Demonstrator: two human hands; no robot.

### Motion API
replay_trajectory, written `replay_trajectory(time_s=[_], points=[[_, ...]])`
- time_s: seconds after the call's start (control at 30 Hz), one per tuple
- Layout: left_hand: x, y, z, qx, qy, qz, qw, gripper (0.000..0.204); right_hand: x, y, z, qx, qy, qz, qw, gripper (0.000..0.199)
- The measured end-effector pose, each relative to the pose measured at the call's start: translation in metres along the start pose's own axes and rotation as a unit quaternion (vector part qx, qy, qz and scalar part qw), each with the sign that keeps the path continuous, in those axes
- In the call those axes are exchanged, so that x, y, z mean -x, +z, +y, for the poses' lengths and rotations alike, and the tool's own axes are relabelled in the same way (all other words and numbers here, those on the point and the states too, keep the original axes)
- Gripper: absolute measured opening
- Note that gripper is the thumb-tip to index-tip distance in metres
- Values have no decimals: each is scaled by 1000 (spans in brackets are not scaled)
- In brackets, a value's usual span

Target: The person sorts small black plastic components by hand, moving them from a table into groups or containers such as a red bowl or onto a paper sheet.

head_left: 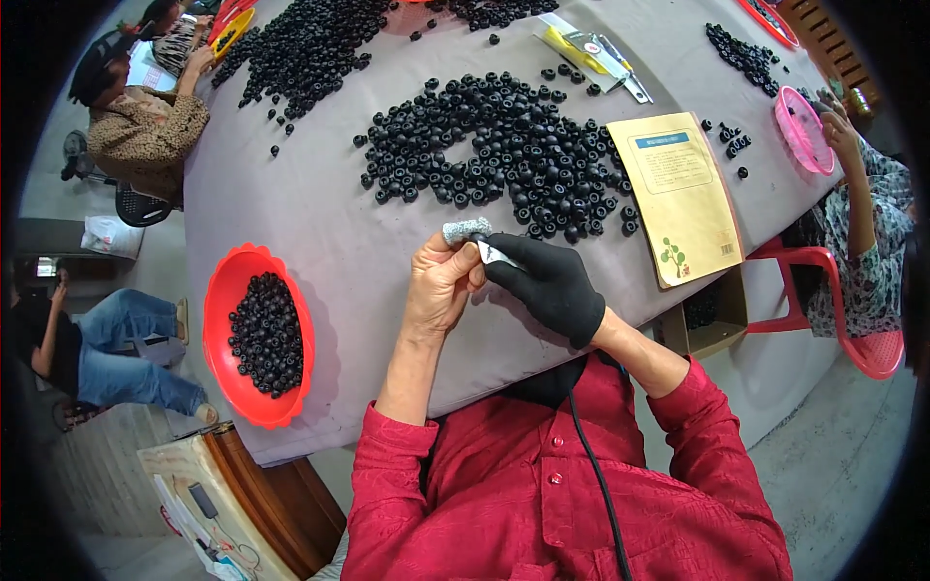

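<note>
My two hands meet at the table's near edge, fingertips together. My left hand [441, 290] is bare, with a grey knitted cover [466, 229] around one finger. My right hand [552, 290] wears a black glove, and white material [500, 256] wraps one of its digits. Both hands are closed in a pinch around a small black part [477, 236], mostly hidden by the fingers. Just beyond them spreads a loose pile of small black round parts [542, 160], several showing a hollow centre. To the left, a red scalloped basin [220, 334] holds more of these parts.
A yellow booklet [693, 228] lies right of the pile, with a yellow-and-silver tool [596, 53] behind it. Another heap [305, 48] covers the far left. Co-workers sit at both sides; a pink basket [804, 131] and red chair [833, 281] are at right.
</note>
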State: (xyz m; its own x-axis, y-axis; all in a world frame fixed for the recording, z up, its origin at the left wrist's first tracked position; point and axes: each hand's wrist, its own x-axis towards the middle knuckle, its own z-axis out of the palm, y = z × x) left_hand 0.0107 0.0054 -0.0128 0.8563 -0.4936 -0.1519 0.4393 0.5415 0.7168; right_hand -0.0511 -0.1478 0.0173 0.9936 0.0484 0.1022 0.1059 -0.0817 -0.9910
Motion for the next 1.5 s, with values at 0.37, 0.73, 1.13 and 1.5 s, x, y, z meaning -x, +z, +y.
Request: replay_trajectory(time_s=[0.37,0.73,1.13,1.5], points=[[1,-3,-2,15,-1,-18,1000,20,0,-1,12,42,10,-15,999,40],[1,-2,-2,13,-4,-6,1000,19,-4,-6,20,309,-200,-39,929,38],[2,0,0,-6,-5,5,1000,21,-6,-6,6,65,36,-46,996,37],[2,-2,0,-36,4,3,999,19,-9,-4,-3,34,49,-21,998,27]])
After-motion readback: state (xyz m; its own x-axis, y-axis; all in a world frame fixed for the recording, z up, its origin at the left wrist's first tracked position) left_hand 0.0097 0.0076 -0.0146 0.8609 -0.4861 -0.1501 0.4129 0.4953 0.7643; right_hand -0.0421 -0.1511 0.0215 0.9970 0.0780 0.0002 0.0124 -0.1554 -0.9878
